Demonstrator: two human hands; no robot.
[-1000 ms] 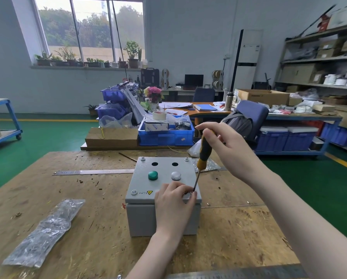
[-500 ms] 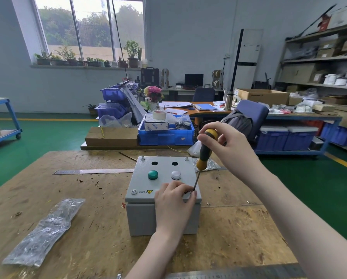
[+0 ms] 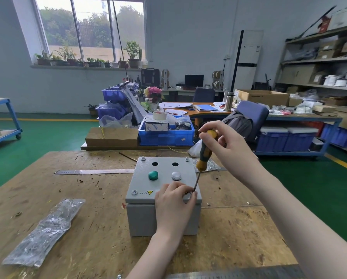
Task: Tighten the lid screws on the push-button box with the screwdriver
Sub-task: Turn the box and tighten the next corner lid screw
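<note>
Right fingers: the fingertips (image 3: 205, 131) and thumb are curled around the top of the screwdriver (image 3: 204, 153) handle, pinching it.
Right hand: the right hand (image 3: 227, 147) is raised above the box's near right corner.
Screwdriver: yellow-and-black handle leaning slightly right, shaft running down to the lid's near right corner; the tip meets the left fingers, and the screw there is hidden.
Left fingers: curled together around the shaft tip at that corner; whether they pinch the tip or the screw, I cannot tell.
Left hand: the left hand (image 3: 173, 200) rests on the lid's near edge.
Push-button box: the grey push-button box (image 3: 144, 216) stands upright on the wooden workbench (image 3: 239, 234), mid-table.
Lid: green button (image 3: 153, 175), white button (image 3: 176, 175), two open holes behind them, and screws at the other corners.
Left of box: crumpled plastic bag (image 3: 46, 228) well apart; steel ruler (image 3: 92, 171) touching the far left side.
</note>
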